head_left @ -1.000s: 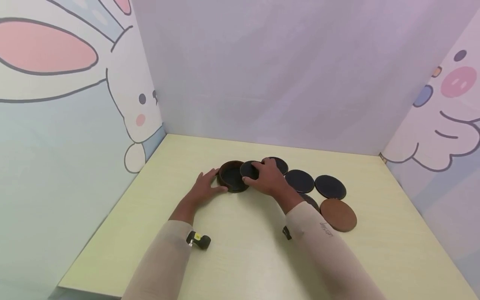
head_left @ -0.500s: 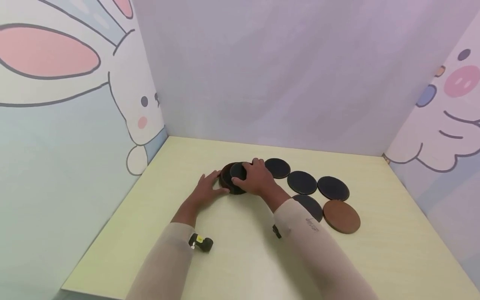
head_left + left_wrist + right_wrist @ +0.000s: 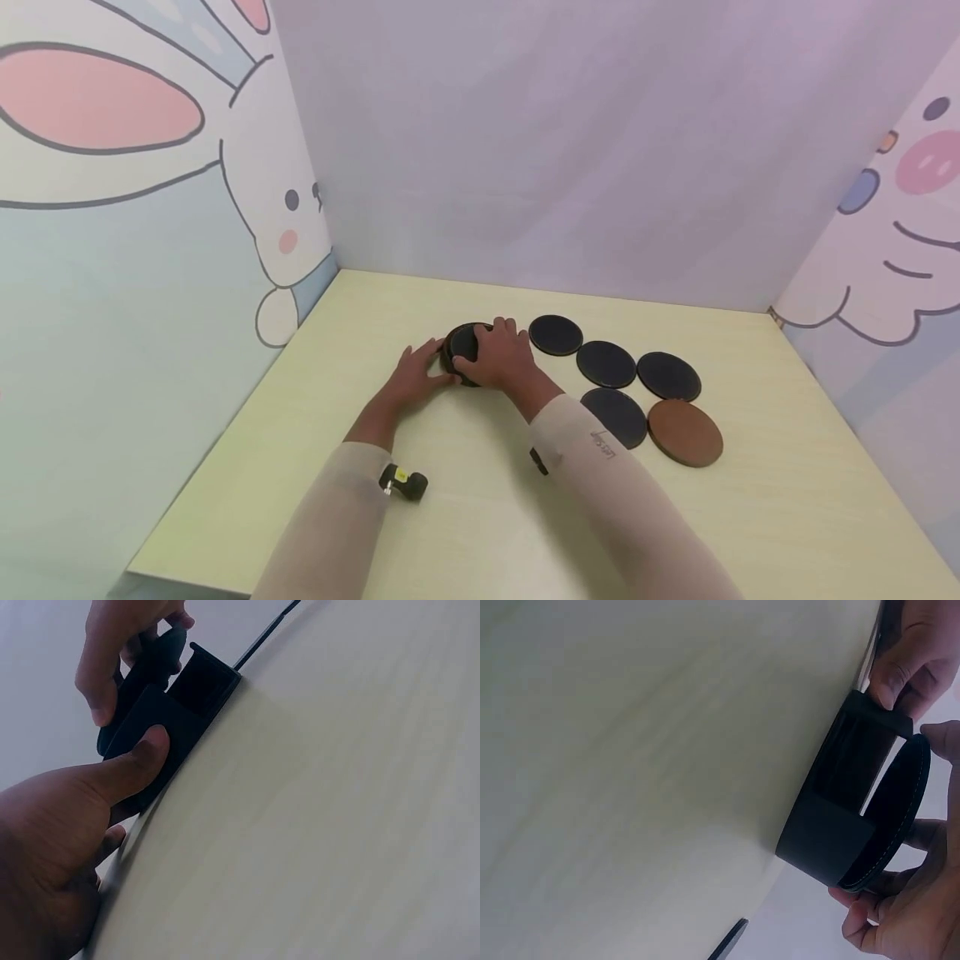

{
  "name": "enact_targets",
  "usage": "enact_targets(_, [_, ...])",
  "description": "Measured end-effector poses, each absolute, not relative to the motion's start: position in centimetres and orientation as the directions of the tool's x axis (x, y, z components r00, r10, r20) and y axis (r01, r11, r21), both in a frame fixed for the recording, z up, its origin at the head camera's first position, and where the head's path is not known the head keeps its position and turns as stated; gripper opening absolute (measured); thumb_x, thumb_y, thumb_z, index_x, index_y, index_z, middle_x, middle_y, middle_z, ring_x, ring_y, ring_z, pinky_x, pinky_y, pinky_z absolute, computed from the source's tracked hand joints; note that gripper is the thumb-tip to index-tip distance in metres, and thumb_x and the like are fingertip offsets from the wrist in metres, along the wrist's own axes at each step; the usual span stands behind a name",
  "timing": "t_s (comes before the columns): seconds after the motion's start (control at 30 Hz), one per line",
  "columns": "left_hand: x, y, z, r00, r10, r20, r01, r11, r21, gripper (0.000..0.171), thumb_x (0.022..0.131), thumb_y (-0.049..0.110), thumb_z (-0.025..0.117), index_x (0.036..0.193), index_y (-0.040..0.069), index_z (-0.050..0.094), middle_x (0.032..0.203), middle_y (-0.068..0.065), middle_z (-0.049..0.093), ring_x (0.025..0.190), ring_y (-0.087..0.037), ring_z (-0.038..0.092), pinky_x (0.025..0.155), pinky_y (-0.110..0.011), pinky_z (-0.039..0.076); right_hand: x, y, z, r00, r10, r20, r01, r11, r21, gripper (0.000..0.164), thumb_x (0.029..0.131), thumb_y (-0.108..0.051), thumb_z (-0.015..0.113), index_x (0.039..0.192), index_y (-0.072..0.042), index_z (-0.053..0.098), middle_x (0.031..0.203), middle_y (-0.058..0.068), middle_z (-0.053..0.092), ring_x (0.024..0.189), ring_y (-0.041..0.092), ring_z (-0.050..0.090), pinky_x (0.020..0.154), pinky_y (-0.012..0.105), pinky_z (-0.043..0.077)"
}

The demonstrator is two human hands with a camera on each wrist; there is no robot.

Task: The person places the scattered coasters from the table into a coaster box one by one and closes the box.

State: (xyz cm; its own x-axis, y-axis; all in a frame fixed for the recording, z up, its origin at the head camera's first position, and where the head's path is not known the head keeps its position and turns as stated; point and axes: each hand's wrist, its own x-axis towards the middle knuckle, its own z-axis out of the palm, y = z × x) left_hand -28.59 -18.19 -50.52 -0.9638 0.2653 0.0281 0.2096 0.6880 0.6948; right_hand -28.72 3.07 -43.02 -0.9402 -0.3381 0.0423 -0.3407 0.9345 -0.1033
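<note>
A round dark coaster holder [image 3: 825, 836] stands on the table, with a cut-out in its side wall. My left hand [image 3: 411, 379] grips it from the left, thumb on the near wall; in the left wrist view the thumb [image 3: 154, 746] presses on that wall. Above the holder's mouth, my right hand [image 3: 498, 357] holds a round black coaster [image 3: 904, 799] by its edge. The coaster is tilted, one edge at the holder's rim and the other raised in the right wrist view. In the head view the right hand hides part of both.
Several more coasters lie flat to the right: black ones [image 3: 556, 335], [image 3: 606, 364] and a brown one [image 3: 686, 432]. The pale table [image 3: 465, 517] meets a plain back wall [image 3: 540, 167] and cartoon-printed side walls. Small black cameras are strapped to both wrists.
My right hand has carried the black coaster left, from the holder's right edge to over its mouth. My left hand has stayed on the holder.
</note>
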Motion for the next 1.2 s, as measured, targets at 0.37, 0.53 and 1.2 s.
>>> enact_targets(0.37, [-28.8, -18.3, -50.7, -0.966, 0.257, 0.022, 0.201, 0.694, 0.691, 0.086, 0.099, 0.052, 0.078, 0.171, 0.025, 0.039, 0.178, -0.003, 0.039, 0.172, -0.032, 0.020, 0.143, -0.057, -0.002, -28.5, 2.5, -43.2, -0.945, -0.324, 0.051, -0.328, 0.940, -0.091, 0.077, 0.103, -0.066, 0.057, 0.158, -0.011, 0.056, 0.151, 0.025, 0.056, 0.145, 0.043, 0.050, 0.117, 0.066, 0.047])
enact_targets(0.53, [-28.7, -18.3, -50.6, -0.967, 0.252, 0.020, 0.195, 0.694, 0.693, 0.087, 0.098, 0.053, 0.078, 0.171, 0.025, 0.039, 0.179, -0.005, 0.038, 0.172, -0.034, 0.019, 0.143, -0.057, -0.002, -28.5, 2.2, -43.3, -0.944, -0.326, 0.051, -0.329, 0.940, -0.091, 0.077, 0.103, -0.066, 0.058, 0.159, -0.013, 0.055, 0.151, 0.024, 0.057, 0.147, 0.042, 0.049, 0.116, 0.064, 0.048])
enact_targets(1.2, [-28.3, -18.2, -50.4, -0.969, 0.246, -0.001, 0.174, 0.687, 0.706, 0.092, 0.096, 0.056, 0.079, 0.172, 0.025, 0.037, 0.181, -0.008, 0.032, 0.172, -0.041, 0.011, 0.142, -0.064, 0.003, -30.4, 5.0, -43.0, -0.981, -0.191, 0.038, -0.195, 0.947, -0.256, 0.089, 0.110, -0.076, 0.020, 0.163, -0.011, 0.048, 0.163, 0.023, 0.048, 0.155, 0.044, 0.042, 0.125, 0.077, 0.035])
